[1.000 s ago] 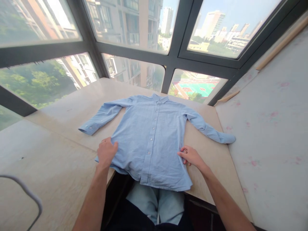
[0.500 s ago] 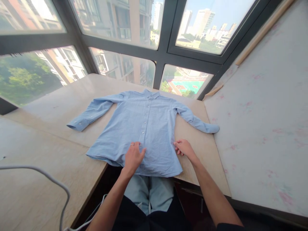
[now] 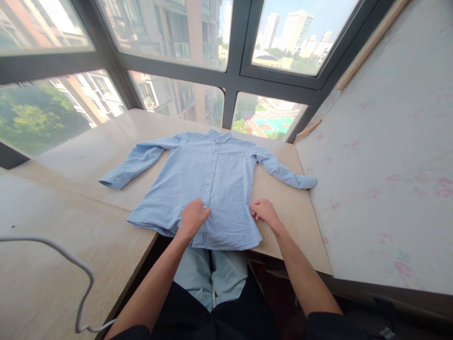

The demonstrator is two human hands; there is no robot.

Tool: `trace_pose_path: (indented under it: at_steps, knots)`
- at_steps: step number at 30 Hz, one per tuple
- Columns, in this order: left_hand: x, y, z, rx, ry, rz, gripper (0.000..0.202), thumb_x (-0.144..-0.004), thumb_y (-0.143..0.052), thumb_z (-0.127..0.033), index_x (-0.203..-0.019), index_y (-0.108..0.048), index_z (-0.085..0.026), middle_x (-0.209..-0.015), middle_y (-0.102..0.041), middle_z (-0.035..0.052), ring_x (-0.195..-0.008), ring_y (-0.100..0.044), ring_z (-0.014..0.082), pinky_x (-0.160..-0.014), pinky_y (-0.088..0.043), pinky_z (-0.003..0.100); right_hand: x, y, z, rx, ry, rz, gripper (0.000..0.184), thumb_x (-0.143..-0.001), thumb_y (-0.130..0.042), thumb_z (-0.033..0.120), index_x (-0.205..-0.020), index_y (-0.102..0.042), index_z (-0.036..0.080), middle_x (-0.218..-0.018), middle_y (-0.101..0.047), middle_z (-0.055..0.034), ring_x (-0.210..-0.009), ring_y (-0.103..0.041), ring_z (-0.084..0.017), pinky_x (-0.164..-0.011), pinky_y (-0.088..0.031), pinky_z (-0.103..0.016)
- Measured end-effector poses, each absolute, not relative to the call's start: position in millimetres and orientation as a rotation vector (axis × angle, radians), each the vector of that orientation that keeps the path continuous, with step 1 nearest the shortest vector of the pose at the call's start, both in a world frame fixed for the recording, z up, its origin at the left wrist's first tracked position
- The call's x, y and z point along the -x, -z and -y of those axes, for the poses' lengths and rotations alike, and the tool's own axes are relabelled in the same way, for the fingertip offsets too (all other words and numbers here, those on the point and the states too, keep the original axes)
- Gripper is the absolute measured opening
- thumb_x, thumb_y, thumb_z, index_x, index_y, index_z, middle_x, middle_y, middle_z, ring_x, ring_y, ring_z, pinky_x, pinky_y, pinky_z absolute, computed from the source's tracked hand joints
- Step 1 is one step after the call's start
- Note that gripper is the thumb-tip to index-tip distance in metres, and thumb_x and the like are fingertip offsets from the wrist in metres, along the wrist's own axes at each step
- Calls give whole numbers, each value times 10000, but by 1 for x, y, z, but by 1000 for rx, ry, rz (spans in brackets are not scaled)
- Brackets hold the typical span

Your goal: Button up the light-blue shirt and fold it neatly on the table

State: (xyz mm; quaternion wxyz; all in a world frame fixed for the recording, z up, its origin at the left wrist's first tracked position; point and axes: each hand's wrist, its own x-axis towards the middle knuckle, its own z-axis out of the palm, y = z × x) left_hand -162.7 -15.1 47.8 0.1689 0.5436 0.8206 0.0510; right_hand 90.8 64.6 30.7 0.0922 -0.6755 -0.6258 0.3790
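Head view, left hand now curled at shirt placket, right hand unmoved

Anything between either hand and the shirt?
Nothing visible. Both hands are on the shirt: left hand curled on its front near the hem, right hand at its side edge. Grip unclear.

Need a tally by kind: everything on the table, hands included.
Light blue shirt: 1
Hands: 2, left hand and right hand, both on the shirt
White cable: 1
Total: 4
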Motion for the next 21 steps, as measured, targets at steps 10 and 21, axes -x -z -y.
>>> trace_pose_path:
  at_steps: [10, 21]
  knots:
    - [159, -46, 14, -1724, -152, -2311, 252, -874, -482, -352, -959, -645, -180, -1022, -685, 125, -927, -674, 276, -734, -481, 337, -68, -55, -55, 2202, -510, 2305, 268, -842, -539, 320, -867, -742, 146, -905, -754, -177, -898, -718, -266, -689, -489, -267]
    - [163, -47, 12, -1671, -154, -2308, 229, -859, -490, -294, -967, -659, -182, -995, -700, 121, -916, -671, 271, -722, -477, 329, -61, -59, -57, 2215, -378, 2422, 272, -819, -522, 215, -955, -739, 124, -1007, -729, -218, -947, -699, -302, -702, -481, -305]
